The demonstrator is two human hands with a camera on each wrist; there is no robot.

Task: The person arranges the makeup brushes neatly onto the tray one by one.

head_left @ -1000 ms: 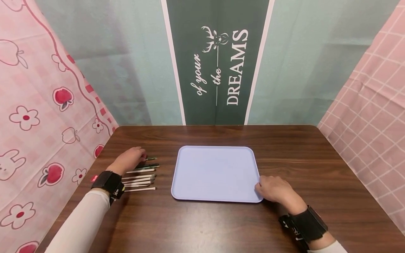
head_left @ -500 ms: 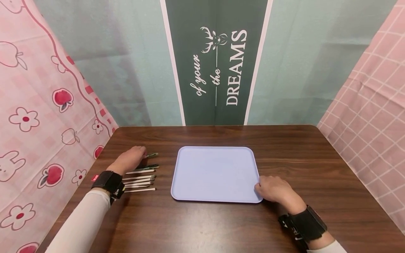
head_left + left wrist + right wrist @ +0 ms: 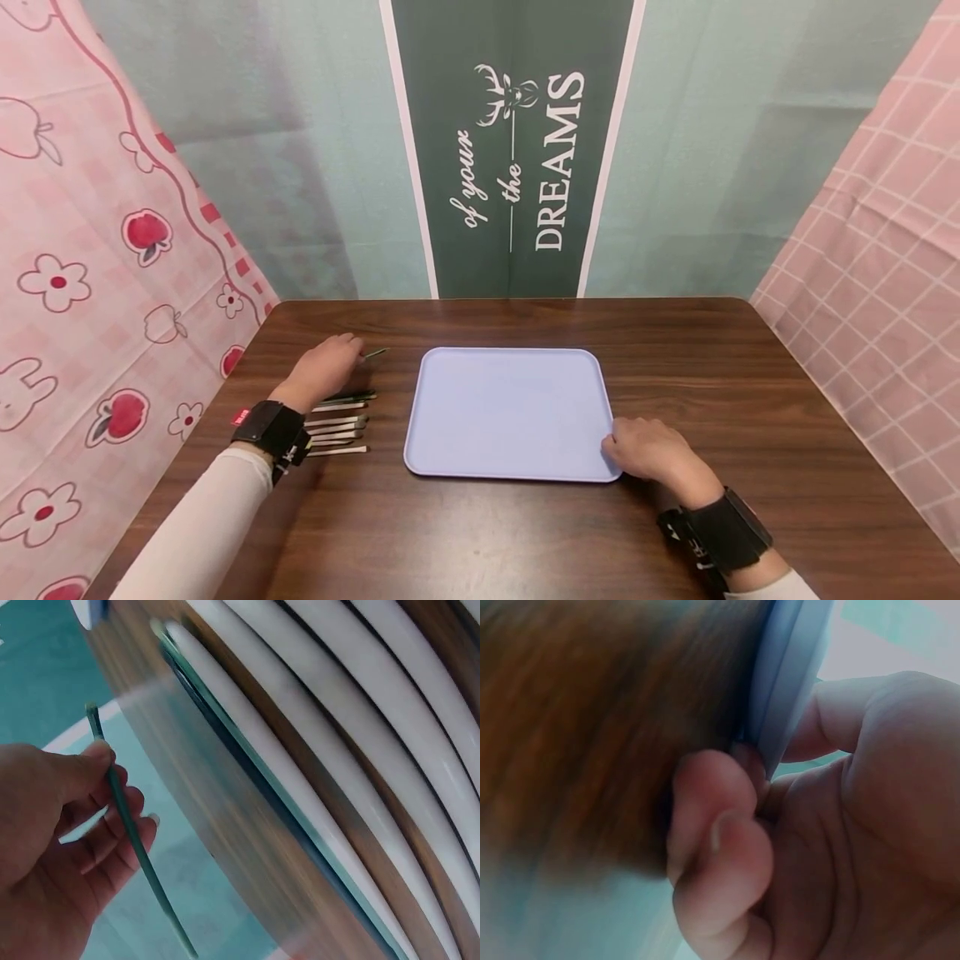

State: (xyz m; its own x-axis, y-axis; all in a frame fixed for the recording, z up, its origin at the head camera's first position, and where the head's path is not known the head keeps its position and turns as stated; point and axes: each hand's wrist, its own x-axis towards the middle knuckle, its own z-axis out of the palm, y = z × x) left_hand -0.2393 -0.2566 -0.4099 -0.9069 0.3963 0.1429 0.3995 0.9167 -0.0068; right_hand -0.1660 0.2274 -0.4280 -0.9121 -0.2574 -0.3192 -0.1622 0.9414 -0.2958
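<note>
Between thumb and fingertips, my left hand [image 3: 326, 367] pinches a slim green makeup brush [image 3: 131, 825], raised over the far left of the table. Its end [image 3: 377, 353] points right, toward the tray. Below that hand lies a row of makeup brushes, several with white handles [image 3: 337, 429] and a couple of darker green ones [image 3: 363, 397]. My right hand [image 3: 648, 450] grips the near right corner of a pale lilac tray [image 3: 510, 417]. In the right wrist view, the tray's rim [image 3: 791, 675] sits between the thumb side and the curled fingers [image 3: 720, 862].
The brown wooden table [image 3: 480, 533] carries the flat tray at its middle, with the brushes to its left. A green and teal cloth [image 3: 510, 167] hangs behind the back edge. Pink patterned cloths [image 3: 90, 250] hang at both sides.
My left hand has moved away from the row, up and right, carrying the green makeup brush closer to the tray. My right hand stays on the tray corner.
</note>
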